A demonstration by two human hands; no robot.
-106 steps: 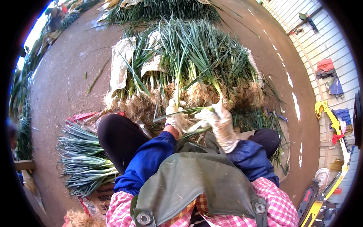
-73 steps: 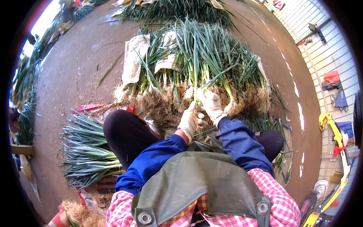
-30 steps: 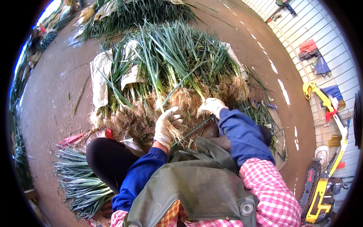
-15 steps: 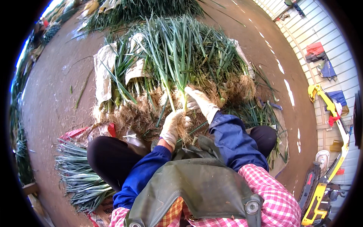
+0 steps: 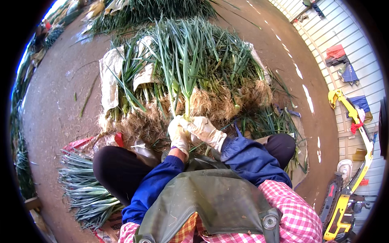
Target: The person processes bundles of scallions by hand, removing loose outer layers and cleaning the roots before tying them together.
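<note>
My left hand (image 5: 178,131), in a pale work glove, is closed round the lower stems of a couple of green onions (image 5: 187,77). Their leaves fan upward over the pile. My right hand (image 5: 205,131), gloved the same way, is closed against the same stems, touching the left. The fingers overlap there and hide the root ends. Right beyond the hands lies a wide heap of unpeeled green onions (image 5: 233,67), with tangled tan roots (image 5: 212,103) toward me.
A bundle of green onions (image 5: 87,186) lies by my left knee. Loose leaves (image 5: 263,121) cover the ground ahead of my right knee. Another heap (image 5: 158,16) is farther off. A yellow toy-like digger (image 5: 344,210) stands at the right by a white wall.
My right hand has slid down the stem and left, and now meets my left hand. The held onions have shifted slightly left, and their roots are now covered by the hands.
</note>
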